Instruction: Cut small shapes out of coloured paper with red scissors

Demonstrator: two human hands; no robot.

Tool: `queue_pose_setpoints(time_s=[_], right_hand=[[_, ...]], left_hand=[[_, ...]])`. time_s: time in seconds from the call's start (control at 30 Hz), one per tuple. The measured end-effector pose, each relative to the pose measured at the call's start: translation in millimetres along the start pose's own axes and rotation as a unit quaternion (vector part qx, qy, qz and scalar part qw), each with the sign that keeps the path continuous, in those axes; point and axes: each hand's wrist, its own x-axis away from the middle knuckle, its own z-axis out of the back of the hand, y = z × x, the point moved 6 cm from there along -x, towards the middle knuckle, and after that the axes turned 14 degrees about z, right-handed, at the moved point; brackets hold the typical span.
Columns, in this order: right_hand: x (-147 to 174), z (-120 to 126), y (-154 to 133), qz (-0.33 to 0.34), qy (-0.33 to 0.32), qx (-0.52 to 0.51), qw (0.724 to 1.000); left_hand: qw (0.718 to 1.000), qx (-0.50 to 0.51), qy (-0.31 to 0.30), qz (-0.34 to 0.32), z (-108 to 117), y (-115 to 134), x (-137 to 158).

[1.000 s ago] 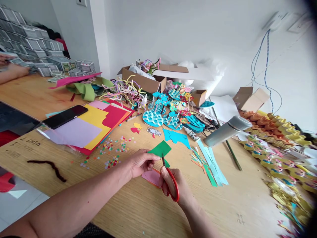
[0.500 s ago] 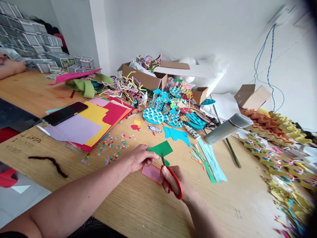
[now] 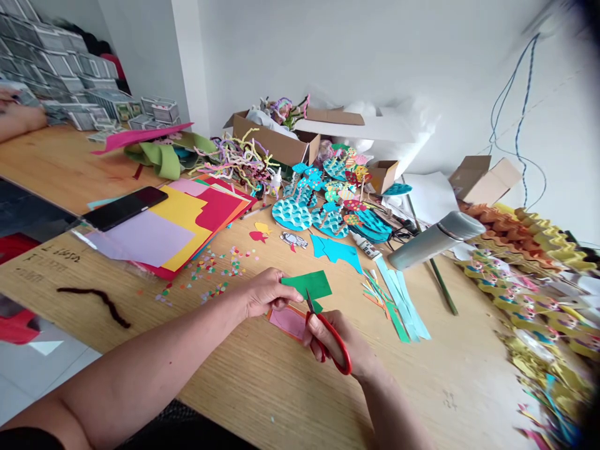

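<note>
My left hand [image 3: 267, 292] pinches the near left edge of a green sheet of paper [image 3: 313, 283] above the table. In my right hand [image 3: 342, 340] is a pair of red-handled scissors [image 3: 345, 362], its dark blades meeting the paper's near edge. A piece of green paper hangs below the blades; whether it is still joined I cannot tell. Under my hands lies a pink piece of paper on an orange one [image 3: 287, 322]. Beyond them are blue paper scraps [image 3: 335, 250], a red fish-shaped cutout [image 3: 257, 235] and a turtle-like drawing [image 3: 294, 240].
Coloured sheets [image 3: 140, 240] with a phone [image 3: 127, 207] on them lie left, near scattered confetti [image 3: 220, 269] and a brown pipe cleaner [image 3: 100, 299]. Paper strips [image 3: 402, 303] and a grey flask [image 3: 434, 239] are on the right. Paper crafts [image 3: 293, 214] fill the back. Another person's arm [image 3: 21, 119] shows far left.
The view has shifted slightly. My hands, the green paper and the scissors keep nearly the same arrangement, with the blades still at the paper's near edge.
</note>
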Motion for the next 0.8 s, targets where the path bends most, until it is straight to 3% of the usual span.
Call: queue_pose_setpoints(time_s=[0.8], right_hand=[[0.4, 2.3, 6.1, -0.007, 0.01, 0.018, 1.0]], left_hand=[[1.0, -0.021, -0.009, -0.01, 6.4, -3.2, -4.6]])
